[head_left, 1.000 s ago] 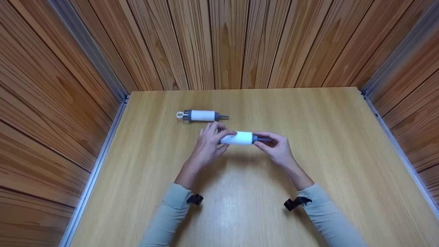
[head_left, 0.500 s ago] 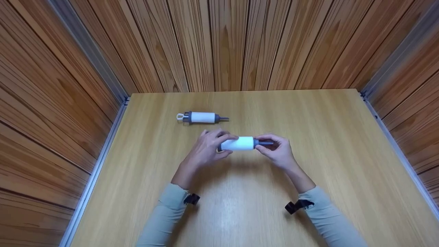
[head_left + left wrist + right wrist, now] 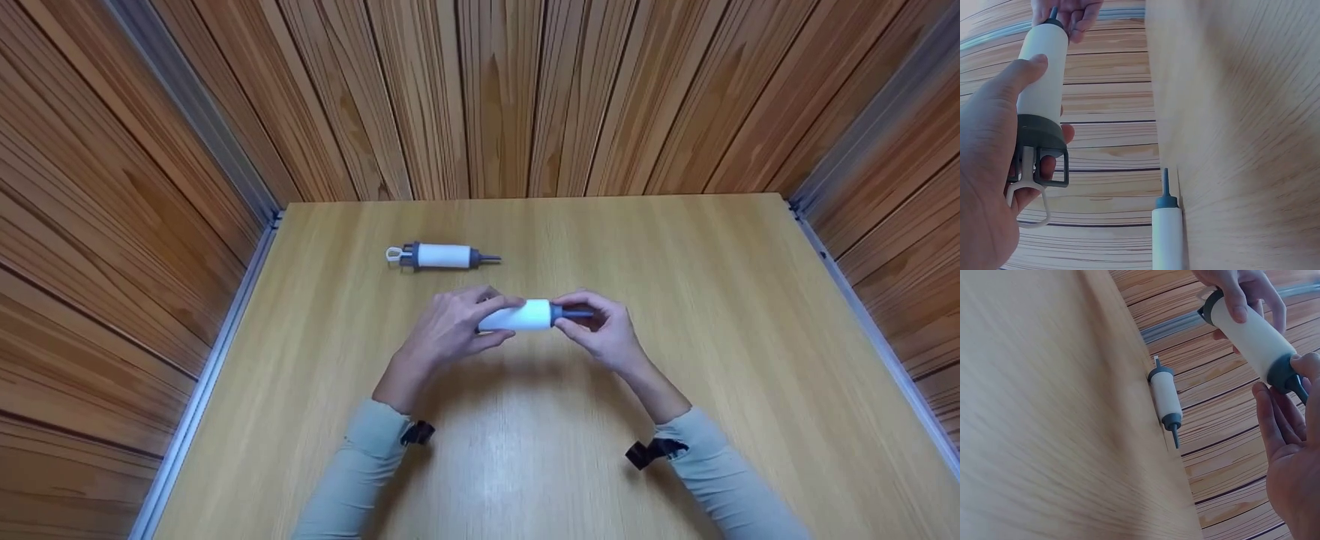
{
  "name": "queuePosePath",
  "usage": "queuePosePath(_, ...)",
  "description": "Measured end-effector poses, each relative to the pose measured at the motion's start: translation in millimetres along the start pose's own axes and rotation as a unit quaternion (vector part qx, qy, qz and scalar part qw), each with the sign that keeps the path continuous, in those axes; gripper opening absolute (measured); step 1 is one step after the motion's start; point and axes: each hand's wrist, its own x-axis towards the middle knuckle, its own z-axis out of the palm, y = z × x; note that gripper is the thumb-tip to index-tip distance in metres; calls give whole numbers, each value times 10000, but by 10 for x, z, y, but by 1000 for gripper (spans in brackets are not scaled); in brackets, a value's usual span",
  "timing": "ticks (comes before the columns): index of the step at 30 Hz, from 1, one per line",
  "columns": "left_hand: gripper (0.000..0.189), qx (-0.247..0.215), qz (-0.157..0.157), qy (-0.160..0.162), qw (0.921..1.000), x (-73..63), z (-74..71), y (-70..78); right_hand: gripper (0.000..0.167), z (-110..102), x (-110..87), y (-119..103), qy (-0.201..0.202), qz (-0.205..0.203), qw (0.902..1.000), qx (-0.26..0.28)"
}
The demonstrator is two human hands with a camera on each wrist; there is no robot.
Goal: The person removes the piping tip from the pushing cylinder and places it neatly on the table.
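A syringe with a white barrel, dark grey end caps and a thin nozzle is held level above the table by both hands. My left hand grips the barrel, its thumb lying along the white side in the left wrist view. At that end, a pale plunger ring and a dark finger frame stick out beside the palm. My right hand pinches the nozzle-end cap between thumb and fingers. A matching syringe lies behind the left hand, nozzle pointing right.
The wooden table is bordered by metal rails at the sides. Plank walls rise behind it and on both sides. Both forearms wear a dark wrist mount.
Both hands and the held syringe have come a little nearer to the body, then shifted slightly left. More of the left thumb shows below the barrel. The other syringe has stayed put.
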Motion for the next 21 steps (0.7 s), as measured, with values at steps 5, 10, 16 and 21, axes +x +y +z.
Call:
queuePosePath(5,44,52,25,17,10000,3,-15,30,30,-32,0,-24,-474,-117,9988,70)
queuePosePath(10,44,62,107,33,9999,17,-32,59,31,-48,5,-17,-864,-302,9954,272)
queuePosePath(16,43,56,141,55,9999,16,-46,90,31,-42,-8,-22,-875,-477,9943,383)
queuePosePath(21,40,65,194,105,9997,6,-40,114,30,-37,-25,-11,-891,-548,9935,439)
